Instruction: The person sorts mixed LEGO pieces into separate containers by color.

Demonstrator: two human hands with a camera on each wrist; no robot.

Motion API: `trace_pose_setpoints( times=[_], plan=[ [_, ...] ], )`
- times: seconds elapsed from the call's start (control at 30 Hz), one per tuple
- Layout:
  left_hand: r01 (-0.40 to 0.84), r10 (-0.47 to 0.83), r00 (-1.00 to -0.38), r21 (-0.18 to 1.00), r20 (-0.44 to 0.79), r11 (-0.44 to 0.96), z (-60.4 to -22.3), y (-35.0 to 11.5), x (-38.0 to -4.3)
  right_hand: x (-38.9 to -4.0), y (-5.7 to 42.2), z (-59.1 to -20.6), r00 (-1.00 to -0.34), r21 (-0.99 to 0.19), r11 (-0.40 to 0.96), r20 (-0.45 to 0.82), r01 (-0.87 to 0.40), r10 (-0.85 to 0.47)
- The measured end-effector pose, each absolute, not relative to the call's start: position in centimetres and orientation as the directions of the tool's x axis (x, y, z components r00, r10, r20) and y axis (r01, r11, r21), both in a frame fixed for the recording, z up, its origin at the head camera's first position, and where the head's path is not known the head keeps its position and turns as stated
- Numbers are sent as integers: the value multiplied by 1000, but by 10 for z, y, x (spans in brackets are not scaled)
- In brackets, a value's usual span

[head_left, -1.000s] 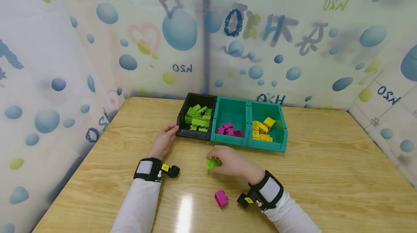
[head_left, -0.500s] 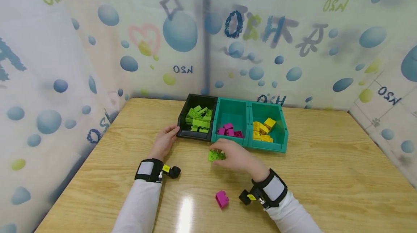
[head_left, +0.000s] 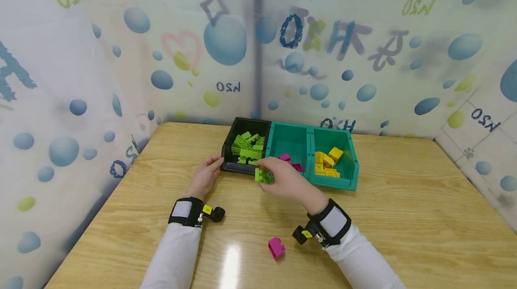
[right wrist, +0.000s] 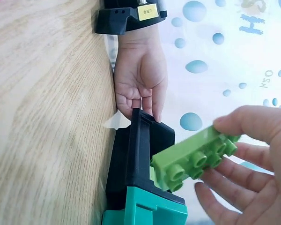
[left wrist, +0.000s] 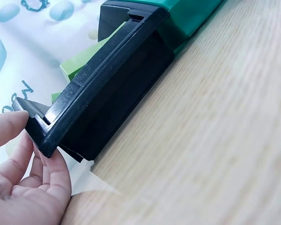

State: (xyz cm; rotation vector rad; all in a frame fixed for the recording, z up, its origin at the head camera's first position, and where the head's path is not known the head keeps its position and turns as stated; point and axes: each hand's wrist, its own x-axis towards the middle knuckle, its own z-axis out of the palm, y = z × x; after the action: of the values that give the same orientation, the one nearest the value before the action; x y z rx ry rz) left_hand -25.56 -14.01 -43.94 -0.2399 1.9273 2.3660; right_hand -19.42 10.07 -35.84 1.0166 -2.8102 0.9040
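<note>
My right hand [head_left: 287, 181] pinches a green toy building brick [right wrist: 192, 157] by one end, studs showing in the right wrist view. It is just in front of where the black bin [head_left: 242, 167] meets the teal one. With thumb and fingers, my left hand [head_left: 204, 176] grips the black bin's front left corner, seen close in the left wrist view. Several green bricks [head_left: 247, 145] lie piled inside that bin. The middle teal bin [head_left: 288, 138] has magenta bricks [head_left: 297, 167], partly hidden by my right hand. Yellow bricks [head_left: 328, 161] lie in the right teal bin [head_left: 335, 183].
The three bins stand side by side on a wooden table [head_left: 404, 199], near its back edge. One loose magenta brick [head_left: 276, 248] lies on the table between my forearms. A patterned curtain [head_left: 181, 55] hangs behind the table and along its sides.
My right hand has carried the green brick away from me, from the table in front of the bins up to the black bin's front edge. My left hand keeps its hold on the bin corner.
</note>
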Motion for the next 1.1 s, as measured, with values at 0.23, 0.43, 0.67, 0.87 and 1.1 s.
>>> trace_pose_setpoints(
  times=[0.23,0.43,0.67,0.87,1.1],
  plan=[
    [-166,-38,-983,965,-177,-204,-441,-140,-256,-206,90,-358,-808,-546,609,266,-575,-525],
    [-165,-32,-984,966,-175,-198,-441,-140,-256,-219,80,-356,-814,-492,649,325,-580,-480],
    [-152,-26,-987,963,-161,-221,-441,-140,-256,-238,71,-361,-808,-378,730,423,-569,-411],
    [-153,-30,-986,960,-165,-234,-440,-141,-255,-250,69,-366,-793,-312,754,430,-578,-431],
    [-143,-24,-988,956,-154,-255,-440,-140,-255,-251,67,-367,-751,-281,731,477,-622,-456]
  ],
)
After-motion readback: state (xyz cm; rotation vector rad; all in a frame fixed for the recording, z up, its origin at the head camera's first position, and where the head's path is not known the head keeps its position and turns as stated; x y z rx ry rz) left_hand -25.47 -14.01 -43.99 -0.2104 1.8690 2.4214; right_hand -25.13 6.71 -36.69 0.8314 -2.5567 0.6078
